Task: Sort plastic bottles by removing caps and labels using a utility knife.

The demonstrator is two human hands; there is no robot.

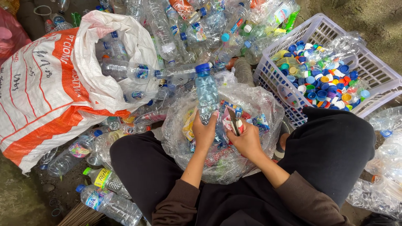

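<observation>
Fingers of the left hand [204, 133] grasp a clear blue-capped bottle [206, 94] upright; fingers of the right hand [247, 140] clench a small cutter [233, 121], its blade touching the bottle's side. Beneath both lies a clear bag [259, 100] of labels.

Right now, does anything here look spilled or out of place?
Yes. Plastic bottles spill loose from the white and orange sack across the dirty ground. One clear bottle lies among the bottle caps in the white basket.

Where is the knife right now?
In the right hand, centre of the head view, the knife sits beside the blue-capped bottle, above the clear bag.
</observation>
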